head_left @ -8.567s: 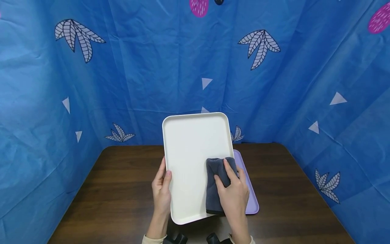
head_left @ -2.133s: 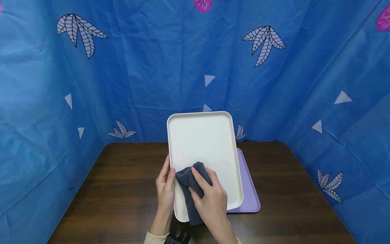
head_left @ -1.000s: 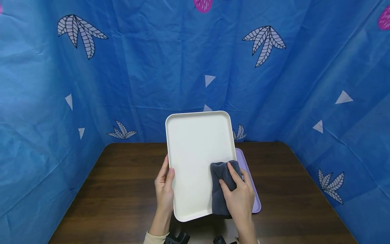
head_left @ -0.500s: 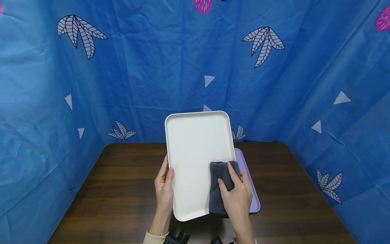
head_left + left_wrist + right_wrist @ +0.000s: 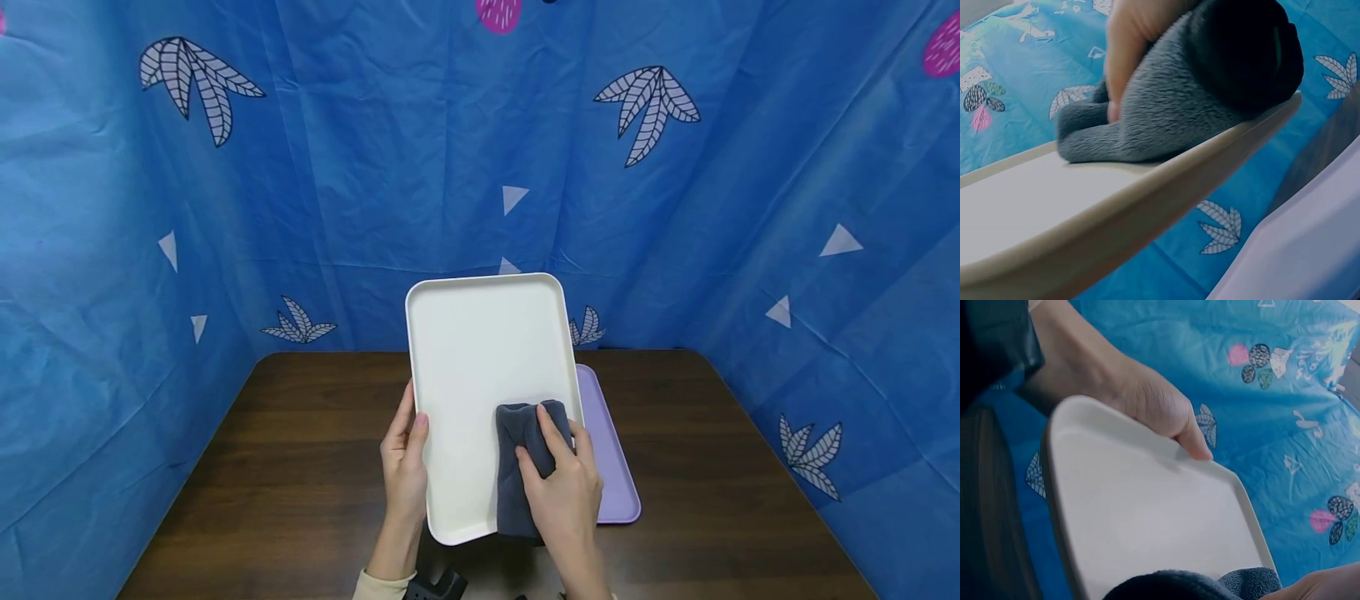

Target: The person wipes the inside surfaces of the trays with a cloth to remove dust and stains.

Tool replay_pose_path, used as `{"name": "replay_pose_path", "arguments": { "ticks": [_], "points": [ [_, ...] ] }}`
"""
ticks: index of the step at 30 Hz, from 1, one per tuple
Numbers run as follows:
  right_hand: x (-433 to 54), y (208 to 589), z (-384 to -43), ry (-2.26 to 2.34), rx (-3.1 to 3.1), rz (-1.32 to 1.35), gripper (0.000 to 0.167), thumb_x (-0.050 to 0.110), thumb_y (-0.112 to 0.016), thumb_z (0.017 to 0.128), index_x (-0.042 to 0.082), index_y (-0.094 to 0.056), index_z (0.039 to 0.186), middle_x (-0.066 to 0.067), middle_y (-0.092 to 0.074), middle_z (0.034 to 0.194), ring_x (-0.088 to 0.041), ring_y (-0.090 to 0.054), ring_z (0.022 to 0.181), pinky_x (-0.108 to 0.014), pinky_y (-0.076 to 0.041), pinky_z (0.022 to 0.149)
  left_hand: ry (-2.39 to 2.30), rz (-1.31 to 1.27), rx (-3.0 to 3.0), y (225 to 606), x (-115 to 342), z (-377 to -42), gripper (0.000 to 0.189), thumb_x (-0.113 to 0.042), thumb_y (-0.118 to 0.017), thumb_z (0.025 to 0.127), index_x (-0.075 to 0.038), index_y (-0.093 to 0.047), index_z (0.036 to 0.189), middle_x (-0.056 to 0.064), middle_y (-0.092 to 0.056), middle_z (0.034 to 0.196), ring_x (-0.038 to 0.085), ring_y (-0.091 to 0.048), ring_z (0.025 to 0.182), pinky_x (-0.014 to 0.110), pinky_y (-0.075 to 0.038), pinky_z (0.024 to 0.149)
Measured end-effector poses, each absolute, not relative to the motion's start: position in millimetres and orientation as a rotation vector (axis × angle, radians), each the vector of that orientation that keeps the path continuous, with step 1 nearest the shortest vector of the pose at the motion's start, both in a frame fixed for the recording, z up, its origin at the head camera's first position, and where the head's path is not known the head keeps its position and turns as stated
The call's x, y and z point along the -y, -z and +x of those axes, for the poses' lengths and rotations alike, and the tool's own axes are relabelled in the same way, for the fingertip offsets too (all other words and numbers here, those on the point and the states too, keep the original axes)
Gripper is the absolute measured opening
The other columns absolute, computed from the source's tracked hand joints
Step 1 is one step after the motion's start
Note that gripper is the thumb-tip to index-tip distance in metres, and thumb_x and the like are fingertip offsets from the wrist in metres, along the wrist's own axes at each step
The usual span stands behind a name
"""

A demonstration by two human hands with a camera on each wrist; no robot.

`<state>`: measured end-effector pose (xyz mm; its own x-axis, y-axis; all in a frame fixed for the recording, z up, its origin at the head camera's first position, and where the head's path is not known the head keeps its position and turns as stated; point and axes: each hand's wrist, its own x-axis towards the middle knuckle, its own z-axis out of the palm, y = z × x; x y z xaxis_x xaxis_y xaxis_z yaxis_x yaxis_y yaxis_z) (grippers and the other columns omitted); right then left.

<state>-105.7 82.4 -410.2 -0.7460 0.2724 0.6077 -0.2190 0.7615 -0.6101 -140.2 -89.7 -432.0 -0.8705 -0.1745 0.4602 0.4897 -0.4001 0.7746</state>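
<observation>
My left hand (image 5: pixel 405 462) grips the left edge of a white rectangular tray (image 5: pixel 480 350), its thumb over the rim and the other fingers behind. The tray is held up tilted, its inner face toward me. A folded dark grey cloth (image 5: pixel 513 492) lies against the tray's lower right part, pinched by my right hand (image 5: pixel 562 492). In the left wrist view the cloth (image 5: pixel 1160 106) is bunched on the tray's inner face, close to the rim. The right wrist view shows the left thumb hooked over the tray's rim (image 5: pixel 1147 437).
A lilac tray (image 5: pixel 618 492) lies on the dark wooden table (image 5: pixel 300 467), partly hidden behind the white tray. Blue patterned curtains (image 5: pixel 360 167) hang around the back and sides. A black wrist device (image 5: pixel 438 583) shows at the bottom edge.
Over the last half second, the right hand has slid the cloth a little left across the white tray. Earlier it wiped at the tray's left side, then back right. The left hand keeps its grip.
</observation>
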Motion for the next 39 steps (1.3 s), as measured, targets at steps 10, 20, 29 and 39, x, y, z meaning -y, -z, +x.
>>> {"name": "replay_pose_path", "arguments": {
  "ticks": [10, 20, 29, 39],
  "points": [
    [-58.3, 406.1, -99.2, -0.866, 2.267, 0.065, 0.062, 0.01, -0.089, 0.067, 0.016, -0.069, 0.125, -0.018, -0.061, 0.116, -0.031, -0.068, 0.074, -0.039, -0.055, 0.057, 2.266, -0.377, 1.47, 432.1, 89.4, -140.5, 0.05, -0.006, -0.043, 0.104, -0.002, -0.031, 0.152, -0.006, -0.052, 0.146, 0.008, -0.058, 0.123, 0.026, -0.052, 0.094],
    [-41.5, 402.4, -95.7, -0.822, 2.236, 0.231, 0.065, 0.007, -0.092, 0.061, 0.015, -0.07, 0.123, -0.016, -0.063, 0.112, -0.024, -0.069, 0.071, -0.033, -0.055, 0.055, 2.296, -0.359, 1.46, 430.7, 89.1, -140.2, 0.05, -0.008, -0.043, 0.104, -0.003, -0.031, 0.152, -0.004, -0.05, 0.147, 0.008, -0.056, 0.127, 0.025, -0.048, 0.099],
    [-31.9, 401.8, -91.7, -0.797, 2.251, 0.32, 0.067, 0.01, -0.093, 0.06, 0.018, -0.07, 0.123, -0.014, -0.063, 0.114, -0.025, -0.07, 0.081, -0.036, -0.057, 0.062, 2.334, -0.381, 1.424, 430.9, 87.9, -140.0, 0.05, -0.008, -0.041, 0.104, -0.003, -0.029, 0.153, -0.006, -0.052, 0.146, 0.008, -0.055, 0.127, 0.024, -0.047, 0.101],
    [-32.8, 405.7, -91.8, -0.749, 2.236, 0.378, 0.068, 0.011, -0.094, 0.057, 0.019, -0.071, 0.121, -0.012, -0.064, 0.114, -0.023, -0.069, 0.085, -0.036, -0.058, 0.066, 2.337, -0.38, 1.427, 431.1, 87.3, -139.9, 0.05, -0.008, -0.041, 0.105, -0.004, -0.03, 0.153, -0.004, -0.052, 0.146, 0.009, -0.056, 0.127, 0.024, -0.047, 0.101]
  ]
}}
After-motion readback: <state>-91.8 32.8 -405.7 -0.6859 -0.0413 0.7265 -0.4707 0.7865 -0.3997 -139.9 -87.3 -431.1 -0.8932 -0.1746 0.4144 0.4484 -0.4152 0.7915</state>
